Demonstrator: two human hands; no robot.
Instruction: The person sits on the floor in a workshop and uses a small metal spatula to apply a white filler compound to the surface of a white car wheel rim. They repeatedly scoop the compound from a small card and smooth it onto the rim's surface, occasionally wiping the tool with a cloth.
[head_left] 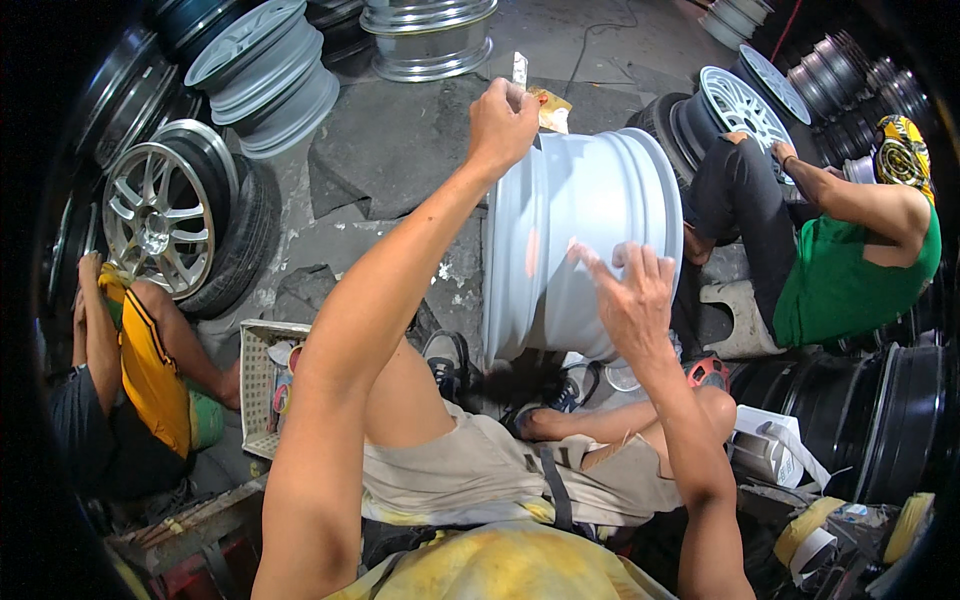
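Note:
A pale grey-blue wheel rim (600, 190) stands on its side between my feet, its barrel toward me. Pinkish filler-like patches (532, 254) mark the barrel. My left hand (503, 122), at the rim's far left edge, is closed around a narrow, flat, whitish strip (520, 69) that sticks up past the fingers. Just beside that hand is a yellowish-brown scrap (554, 110); whether the hand touches it I cannot tell. My right hand (640, 295) is over the barrel's near right part, fingers apart and holding nothing. Its index finger reaches to a small pink spot, seemingly touching it.
At right, a person in green (860, 270) handles a spoked rim (745, 108). Another person (140, 370) sits at left near a silver wheel (160, 220). A white plastic basket (258, 390) stands by my left leg. Black rims (850, 420) lie at right; grey rims (265, 80) are stacked behind.

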